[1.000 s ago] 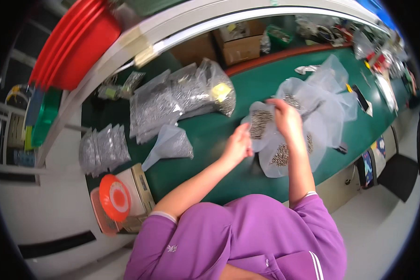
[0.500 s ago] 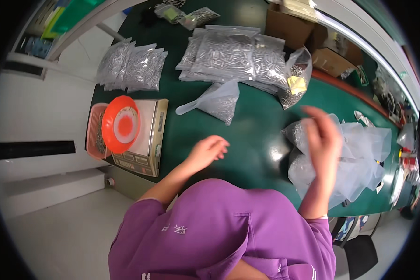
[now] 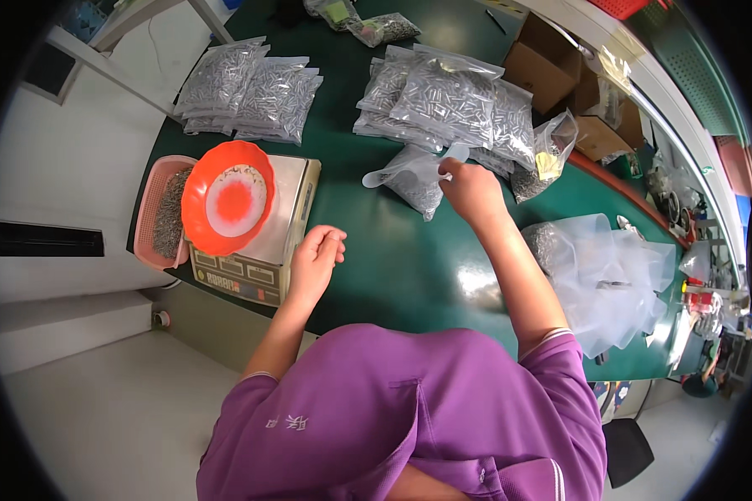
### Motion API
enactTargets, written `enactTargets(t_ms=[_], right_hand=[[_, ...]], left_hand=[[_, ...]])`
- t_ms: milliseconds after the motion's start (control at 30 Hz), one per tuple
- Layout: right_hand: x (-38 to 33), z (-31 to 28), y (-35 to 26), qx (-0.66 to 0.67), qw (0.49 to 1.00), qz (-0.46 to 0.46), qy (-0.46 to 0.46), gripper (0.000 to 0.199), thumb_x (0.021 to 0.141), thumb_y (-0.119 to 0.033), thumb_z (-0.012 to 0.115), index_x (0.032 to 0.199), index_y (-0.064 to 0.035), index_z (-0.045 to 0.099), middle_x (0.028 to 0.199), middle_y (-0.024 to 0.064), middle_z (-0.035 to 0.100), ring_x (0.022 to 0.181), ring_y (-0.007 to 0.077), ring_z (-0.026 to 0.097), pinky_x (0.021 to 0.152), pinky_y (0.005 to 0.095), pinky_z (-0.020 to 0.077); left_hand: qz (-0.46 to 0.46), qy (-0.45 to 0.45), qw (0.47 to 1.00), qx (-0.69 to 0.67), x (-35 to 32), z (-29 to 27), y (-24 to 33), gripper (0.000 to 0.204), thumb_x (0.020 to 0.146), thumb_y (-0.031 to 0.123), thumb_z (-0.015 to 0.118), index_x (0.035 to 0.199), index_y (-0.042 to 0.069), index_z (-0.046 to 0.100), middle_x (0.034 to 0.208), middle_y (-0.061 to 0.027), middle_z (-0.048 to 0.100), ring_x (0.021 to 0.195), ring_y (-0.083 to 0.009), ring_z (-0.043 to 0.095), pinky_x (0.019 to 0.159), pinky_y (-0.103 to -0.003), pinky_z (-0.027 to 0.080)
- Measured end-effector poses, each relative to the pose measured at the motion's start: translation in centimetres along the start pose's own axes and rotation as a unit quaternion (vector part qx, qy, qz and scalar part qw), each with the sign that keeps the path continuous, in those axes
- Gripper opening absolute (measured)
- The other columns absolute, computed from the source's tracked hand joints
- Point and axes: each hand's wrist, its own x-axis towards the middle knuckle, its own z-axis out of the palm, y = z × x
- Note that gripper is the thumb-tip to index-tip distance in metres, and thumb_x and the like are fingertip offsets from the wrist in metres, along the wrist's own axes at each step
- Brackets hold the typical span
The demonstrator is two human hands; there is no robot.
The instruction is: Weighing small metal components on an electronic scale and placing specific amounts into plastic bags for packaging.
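Where right hand (image 3: 470,188) grips: clear bag (image 3: 411,177)

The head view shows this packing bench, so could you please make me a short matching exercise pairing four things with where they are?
Things:
1. orange bowl
2. right hand
3. left hand
4. pink basket

Places:
A. left of the scale
B. on the clear bag of small metal parts
C. on top of the scale
D. at the scale's right side

Pairs: 1-C, 2-B, 3-D, 4-A
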Motion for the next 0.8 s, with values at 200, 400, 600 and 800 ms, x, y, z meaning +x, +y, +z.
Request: enactTargets(t_ms=[200,400,600,800], right_hand=[[0.2,2.2,-2.6,-0.031,0.999,0.025,0.027,0.032,0.077,-0.022,0.058,0.108,-0.0162,0.055,0.077,0.015,0.063,0.07,0.0329,0.061,0.062,0.0437,0.049],[-2.7,2.4,-1.2,-0.001,0.998,-0.052,-0.038,0.021,0.081,-0.012,0.045,0.097,-0.0156,0.058,0.072,0.0125,0.063,0.065,0.0304,0.062,0.056,0.041,0.0497],[-5.1,3.1,-2.2,0.051,0.998,-0.025,0.014,0.027,0.083,-0.015,0.049,0.11,-0.0147,0.051,0.063,0.0128,0.06,0.059,0.0306,0.061,0.054,0.0429,0.0488],[-3.8,5.5,-1.8,0.039,0.995,-0.054,0.077,0.021,0.08,-0.027,0.057,0.079,-0.0079,0.049,0.063,0.0122,0.057,0.06,0.031,0.059,0.054,0.0424,0.0473]], left_hand=[[0.174,-0.009,0.98,0.098,6.4,0.7,3.4,0.016,0.085,0.014,0.056,0.097,0.003,0.055,0.077,-0.005,0.056,0.065,-0.0111,0.053,0.059,-0.024,0.044],[0.299,-0.052,0.892,0.335,10.1,5.8,6.7,0.042,0.074,0.027,0.064,0.106,0.003,0.053,0.106,-0.0128,0.052,0.105,-0.0301,0.049,0.087,-0.038,0.04],[0.365,-0.057,0.746,0.555,13.9,9.2,6.9,0.035,0.068,0.02,0.067,0.1,0.01,0.058,0.095,-0.0071,0.056,0.1,-0.0257,0.051,0.081,-0.041,0.039],[0.302,-0.165,0.776,0.529,17.1,9.4,5.9,0.015,0.08,0.021,0.053,0.089,0.012,0.062,0.082,-0.0147,0.062,0.08,-0.0318,0.06,0.069,-0.043,0.047]])
